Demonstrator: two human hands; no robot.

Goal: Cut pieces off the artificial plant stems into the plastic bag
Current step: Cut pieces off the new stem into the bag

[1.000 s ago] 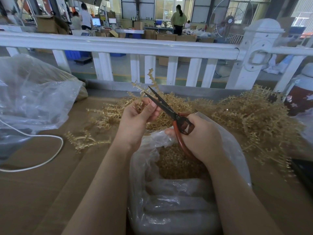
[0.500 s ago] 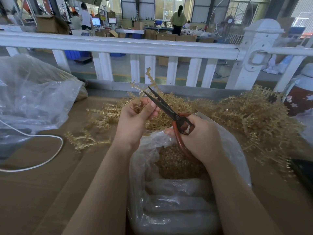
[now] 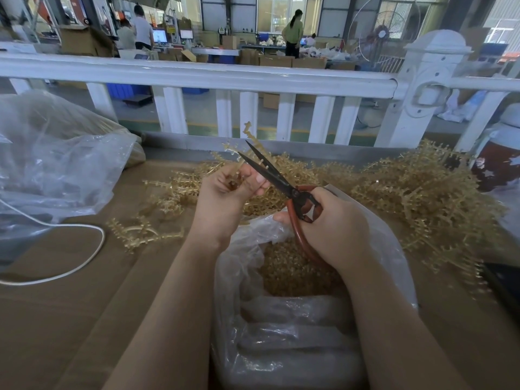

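Observation:
My left hand (image 3: 225, 198) pinches a tan plastic plant stem (image 3: 250, 136) that sticks up above the fingers. My right hand (image 3: 332, 226) grips the red handles of dark-bladed scissors (image 3: 270, 173). The blades stand apart around the stem, just above my left fingertips. Below both hands sits a clear plastic bag (image 3: 281, 347), its mouth open, holding a heap of tan cut pieces (image 3: 289, 271). A large pile of uncut stems (image 3: 408, 198) lies behind the bag and to the right.
A few loose stems (image 3: 140, 235) lie on the cardboard-covered table at the left. A big crumpled clear bag (image 3: 56, 159) and a white cable (image 3: 84, 266) are further left. A white railing (image 3: 197, 77) borders the table's far edge. A dark red-and-white container (image 3: 501, 164) stands at the right.
The stem has shifted slightly in my left fingers and the scissor blades have stayed apart around it. Both hands remain nearly where they were.

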